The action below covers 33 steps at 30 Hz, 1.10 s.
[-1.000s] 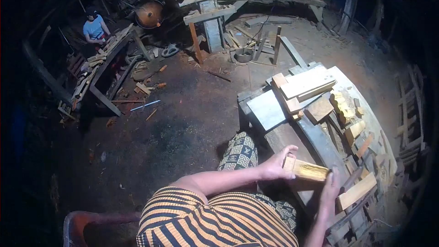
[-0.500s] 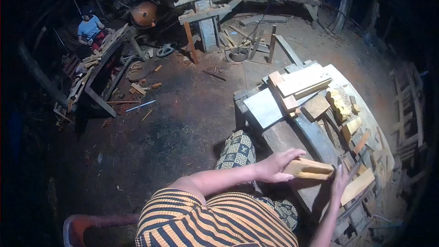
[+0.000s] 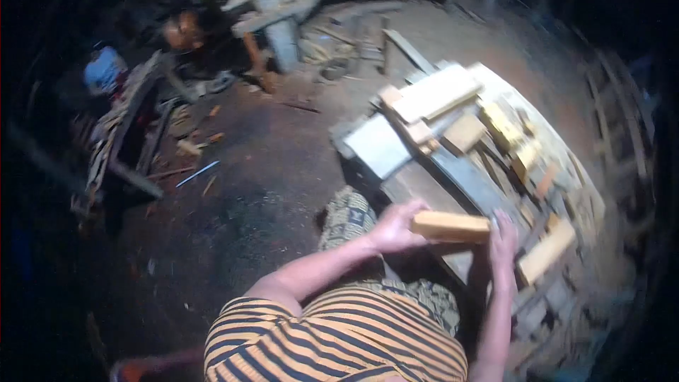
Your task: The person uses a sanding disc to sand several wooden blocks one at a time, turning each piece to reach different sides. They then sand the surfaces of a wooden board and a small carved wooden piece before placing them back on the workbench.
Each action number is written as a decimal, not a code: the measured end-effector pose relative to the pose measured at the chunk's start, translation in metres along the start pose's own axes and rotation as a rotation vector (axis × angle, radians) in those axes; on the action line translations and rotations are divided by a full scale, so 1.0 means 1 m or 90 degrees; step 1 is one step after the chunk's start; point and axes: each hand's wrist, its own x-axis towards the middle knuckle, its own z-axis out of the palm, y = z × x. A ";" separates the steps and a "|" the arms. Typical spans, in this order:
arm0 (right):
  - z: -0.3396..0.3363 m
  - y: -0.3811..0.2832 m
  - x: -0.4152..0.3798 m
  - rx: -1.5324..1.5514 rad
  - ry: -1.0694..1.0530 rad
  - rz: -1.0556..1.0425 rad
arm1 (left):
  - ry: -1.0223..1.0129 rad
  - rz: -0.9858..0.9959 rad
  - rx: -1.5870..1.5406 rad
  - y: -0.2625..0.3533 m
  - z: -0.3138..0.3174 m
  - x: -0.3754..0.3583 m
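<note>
A wooden block is held level above the low bench, its long side towards me. My left hand is closed around its left end, thumb and fingers on either side. At the opposite end, the fingers of my right hand wrap the block, blurred by motion. Close to the right hand, a longer pale wood piece lies on the bench's right side. Beyond my hands a flat light board rests on the bench.
Stacked pale planks, a squarish block and yellowish offcuts lie on the bench's far half. Left, a person in a blue top is near another wood-laden bench. A thin light stick lies on the floor.
Both hands have raised the block slightly and turned it, so a smooth long face shows instead of the darker hollowed-looking side. My view has also shifted, blurring the scene.
</note>
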 end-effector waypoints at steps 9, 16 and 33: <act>0.000 -0.145 -0.068 0.121 0.062 -0.335 | 0.057 0.095 0.020 0.003 0.015 -0.006; -0.011 -0.018 -0.027 0.072 0.111 -0.118 | 0.028 -0.007 -0.099 -0.003 0.017 -0.009; -0.010 -0.022 -0.044 0.056 0.133 -0.217 | -0.027 -0.001 -0.111 -0.019 0.016 -0.003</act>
